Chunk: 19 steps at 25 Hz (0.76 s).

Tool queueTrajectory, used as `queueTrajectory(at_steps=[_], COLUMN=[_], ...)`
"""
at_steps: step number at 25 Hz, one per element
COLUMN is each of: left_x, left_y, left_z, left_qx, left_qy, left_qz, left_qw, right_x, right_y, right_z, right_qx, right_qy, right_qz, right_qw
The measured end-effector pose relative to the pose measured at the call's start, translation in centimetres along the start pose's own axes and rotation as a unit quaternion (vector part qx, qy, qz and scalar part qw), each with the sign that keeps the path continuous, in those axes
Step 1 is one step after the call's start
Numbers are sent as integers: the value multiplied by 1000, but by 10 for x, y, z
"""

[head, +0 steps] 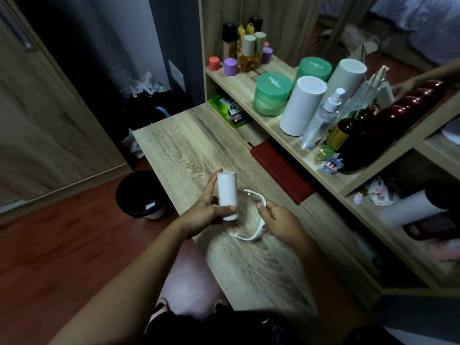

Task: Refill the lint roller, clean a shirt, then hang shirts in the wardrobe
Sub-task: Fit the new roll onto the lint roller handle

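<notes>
While the left hand (pixel 204 211) curled round the upright refill roll (pixel 226 192), the right hand (pixel 282 224) clasped the roller frame (pixel 258 230) just beside it, bare desk (pixel 189 150) lying beyond both grips.

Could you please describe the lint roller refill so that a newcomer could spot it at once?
Above the pale wooden desk, the left hand holds a small white cylindrical roll, roughly upright. Unlike the thin curved white plastic handle gripped in the right hand beside it, it is a plain solid tube.
</notes>
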<state>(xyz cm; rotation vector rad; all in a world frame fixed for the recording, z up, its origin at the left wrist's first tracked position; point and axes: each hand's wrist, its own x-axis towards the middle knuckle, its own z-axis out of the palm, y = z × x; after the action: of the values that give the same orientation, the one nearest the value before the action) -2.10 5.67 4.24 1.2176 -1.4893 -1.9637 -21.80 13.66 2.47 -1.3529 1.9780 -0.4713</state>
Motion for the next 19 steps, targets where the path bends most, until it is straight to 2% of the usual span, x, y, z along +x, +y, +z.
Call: queueTrajectory(at_steps=[9,15,19], left_x=[4,2,3], left_y=[-5,-10,-15], left_z=[1,6,6], left_qx=[-10,-93,-72], left_qy=[37,16,4], left_qz=[-5,-73,-100], left_qw=[999,993,992], right_x=[2,7,12], right_y=[-1,-7,-13], right_z=[-1,-6,-5], right_qx=[21,49,48], right_qy=[-1,-6,-19], right_qz=[-20,-30,-32], right_qw=[1000,998,998])
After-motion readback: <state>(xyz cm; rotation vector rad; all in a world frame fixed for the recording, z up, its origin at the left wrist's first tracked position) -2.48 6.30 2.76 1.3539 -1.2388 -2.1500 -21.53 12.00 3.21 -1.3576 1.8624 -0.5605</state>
